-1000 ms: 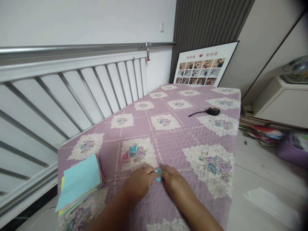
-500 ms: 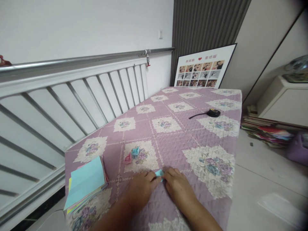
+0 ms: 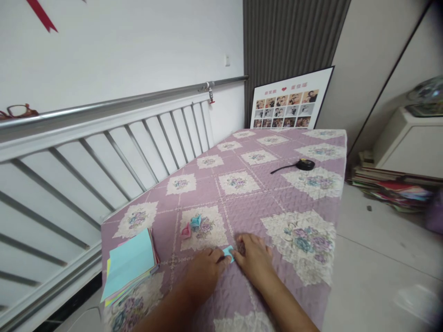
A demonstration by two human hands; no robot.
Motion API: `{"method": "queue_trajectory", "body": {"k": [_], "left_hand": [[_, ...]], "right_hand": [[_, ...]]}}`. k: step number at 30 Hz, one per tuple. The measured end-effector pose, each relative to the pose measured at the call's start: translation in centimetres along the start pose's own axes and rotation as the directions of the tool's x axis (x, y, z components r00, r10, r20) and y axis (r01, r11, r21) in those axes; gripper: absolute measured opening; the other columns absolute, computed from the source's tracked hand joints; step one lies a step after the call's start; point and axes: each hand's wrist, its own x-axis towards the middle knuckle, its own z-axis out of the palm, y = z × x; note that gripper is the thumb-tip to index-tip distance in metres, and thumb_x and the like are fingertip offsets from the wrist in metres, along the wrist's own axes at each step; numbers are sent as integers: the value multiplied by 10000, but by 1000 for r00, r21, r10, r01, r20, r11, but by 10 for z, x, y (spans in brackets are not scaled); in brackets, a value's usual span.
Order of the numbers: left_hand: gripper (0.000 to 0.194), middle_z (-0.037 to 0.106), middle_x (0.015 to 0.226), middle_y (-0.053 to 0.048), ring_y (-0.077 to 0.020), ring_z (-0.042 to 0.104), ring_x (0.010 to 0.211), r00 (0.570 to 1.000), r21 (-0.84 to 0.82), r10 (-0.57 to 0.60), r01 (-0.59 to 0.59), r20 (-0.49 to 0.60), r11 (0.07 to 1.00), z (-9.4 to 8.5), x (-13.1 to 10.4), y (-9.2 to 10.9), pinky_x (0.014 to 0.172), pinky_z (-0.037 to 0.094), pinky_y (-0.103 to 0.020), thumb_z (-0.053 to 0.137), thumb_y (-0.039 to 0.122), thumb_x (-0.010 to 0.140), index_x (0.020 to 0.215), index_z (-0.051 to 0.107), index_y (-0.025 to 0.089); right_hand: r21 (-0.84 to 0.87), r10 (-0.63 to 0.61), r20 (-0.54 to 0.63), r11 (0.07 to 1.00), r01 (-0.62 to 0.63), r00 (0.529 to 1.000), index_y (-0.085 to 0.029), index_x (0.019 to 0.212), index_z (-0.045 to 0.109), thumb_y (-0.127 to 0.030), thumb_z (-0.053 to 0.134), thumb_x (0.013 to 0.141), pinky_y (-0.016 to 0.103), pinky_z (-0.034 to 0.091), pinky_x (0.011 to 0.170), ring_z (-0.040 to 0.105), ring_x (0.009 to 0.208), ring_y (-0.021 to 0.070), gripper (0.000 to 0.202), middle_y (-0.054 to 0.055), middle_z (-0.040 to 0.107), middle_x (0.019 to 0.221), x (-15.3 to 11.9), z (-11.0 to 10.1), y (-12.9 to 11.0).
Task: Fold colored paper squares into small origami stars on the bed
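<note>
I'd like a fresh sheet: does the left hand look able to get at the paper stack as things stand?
Probably yes: only tablecloth shows between the left hand and the paper stack, though that hand touches the small blue paper and may need to leave it first.

Only the board (image 3: 290, 108) over at one o'clock from the middle of the cloth (image 3: 238, 207) bears clear lettering. Along its top I see two short groups of red Chinese characters, with a red heart (image 3: 284, 89) set between them; the strokes are too soft from here to read surely. At two o'clock, the tape measure (image 3: 305, 164) shows a yellowish patch, too small to read. At three o'clock, any print on the piled papers (image 3: 391, 189) is too blurred.
</note>
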Motion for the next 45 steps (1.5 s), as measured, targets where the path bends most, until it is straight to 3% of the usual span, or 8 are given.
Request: {"method": "queue_trajectory", "body": {"k": [4,8,14,25,32,36,40,45], "left_hand": [[347,585,1135,-48,-221,507,1014,1000,-4,-14,14,5,1000,-3,0,2,856,398,-353,345,268,979,1303,466,292],[358,578,1166,-54,-231,507,1026,999,-52,-24,26,48,998,-11,0,5,858,394,-357,344,260,975,1310,466,295],[375,561,1192,-62,-240,488,1044,998,-94,-26,32,63,995,-15,-1,5,875,376,-367,357,251,963,1324,451,291],[405,551,1223,-60,-251,493,1064,994,-18,-50,52,97,998,-16,-1,9,899,389,-375,393,201,937,1332,439,277],[432,546,1259,-56,-255,487,1102,991,-95,-96,105,91,990,-19,-2,14,930,384,-390,414,171,906,1321,455,286],[344,592,1169,-36,-201,521,1053,977,-300,-211,211,33,930,-16,6,15,925,394,-325,413,154,881,1162,580,262],[258,594,1044,-44,-182,531,966,897,-447,-442,401,14,800,-12,22,11,868,412,-299,469,152,815,1042,579,207],[133,600,918,-34,-175,545,834,885,-450,-458,445,89,774,-8,41,1,727,411,-275,574,194,738,870,580,178]], "right_hand": [[-46,14,-8,999,-14,1000,-233,1089,569,-309,590,762,419,330,897,460,1162,270,336,75,578,1205,-1,0,1],[-120,42,33,992,-38,999,-230,1256,494,-346,584,756,494,251,1002,277,1337,303,520,92,431,1414,2,0,4],[-168,65,145,985,-40,987,-235,1351,416,-350,566,767,562,170,1044,151,1399,308,615,80,289,1514,4,-1,4],[-115,33,130,993,-18,991,-239,1317,461,-404,541,775,569,132,1059,175,1398,295,572,72,326,1499,7,-1,9],[-151,28,129,989,-8,991,-242,1323,452,-381,563,755,598,142,1042,178,1393,311,595,81,333,1493,8,2,8],[-154,18,141,988,5,990,-251,1317,456,-376,579,754,618,137,1035,182,1391,320,589,91,338,1487,9,4,8],[-144,10,135,990,10,991,-255,1298,478,-362,593,745,626,134,1032,185,1389,327,575,92,340,1486,9,3,7],[-128,0,137,992,18,991,-265,1259,522,-351,597,742,621,133,1032,199,1386,322,528,88,353,1481,7,-1,6]]}}
